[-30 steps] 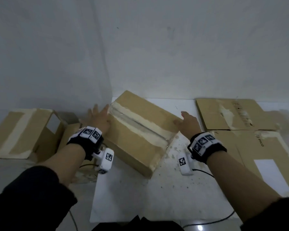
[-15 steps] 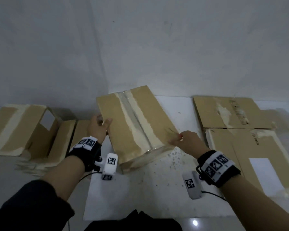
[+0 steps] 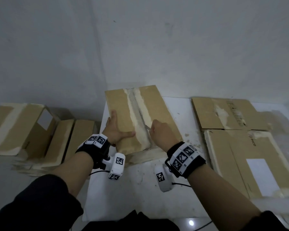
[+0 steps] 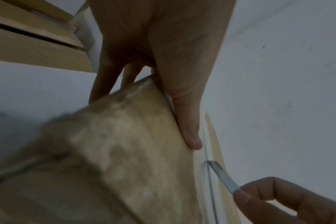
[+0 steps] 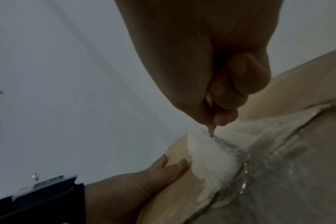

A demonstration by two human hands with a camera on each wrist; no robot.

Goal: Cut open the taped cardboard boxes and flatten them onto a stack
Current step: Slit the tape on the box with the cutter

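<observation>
A taped cardboard box [image 3: 158, 114] lies lengthwise on the white table [image 3: 140, 189], its pale tape seam [image 3: 137, 117] running away from me. My left hand [image 3: 118, 130] grips the box's near left edge, with the thumb [image 4: 190, 133] across the top and the fingers down the side. My right hand [image 3: 158, 130] is closed in a fist around a thin metal blade [image 4: 220, 175]. The blade's tip [image 5: 211, 131] touches the tape seam around the middle of the box. The blade's handle is hidden inside the fist.
Flattened cardboard sheets [image 3: 227, 114] [image 3: 250, 162] lie on the table to the right. More taped boxes [image 3: 23, 127] and folded cardboard [image 3: 70, 139] stand to the left, beside the table. A grey wall rises right behind the box.
The box has turned from diagonal to lengthwise in front of me. My right hand has left the box's right edge and set the blade on the seam. My left hand has slid nearer along the left edge.
</observation>
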